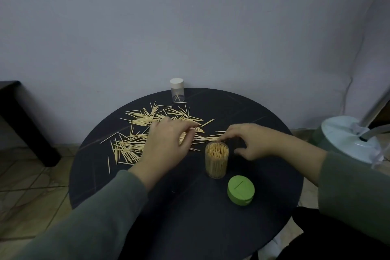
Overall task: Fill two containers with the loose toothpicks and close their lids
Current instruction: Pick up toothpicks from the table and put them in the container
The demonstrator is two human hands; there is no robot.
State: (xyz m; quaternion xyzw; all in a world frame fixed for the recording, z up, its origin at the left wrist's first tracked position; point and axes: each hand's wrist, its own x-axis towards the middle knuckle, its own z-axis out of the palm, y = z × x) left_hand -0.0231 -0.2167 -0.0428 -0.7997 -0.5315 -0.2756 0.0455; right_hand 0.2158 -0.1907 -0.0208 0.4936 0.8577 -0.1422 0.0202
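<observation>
Loose toothpicks (135, 143) lie scattered over the left and back of the round dark table (185, 207). My left hand (166, 145) is over the pile, slightly blurred, with fingers and thumb curled round a few toothpicks. A clear container (217, 167) stands open at the middle, packed with upright toothpicks. My right hand (251, 141) arches just behind it, index fingertip at its rim, holding nothing. The green lid (240, 190) lies on the table in front of the container. A second clear container with a white lid (177, 90) stands at the back edge, nearly empty.
A dark bench (19, 116) stands left of the table by the wall. A pale round fan base (348, 139) sits on the floor at the right. The floor is tiled (31, 186).
</observation>
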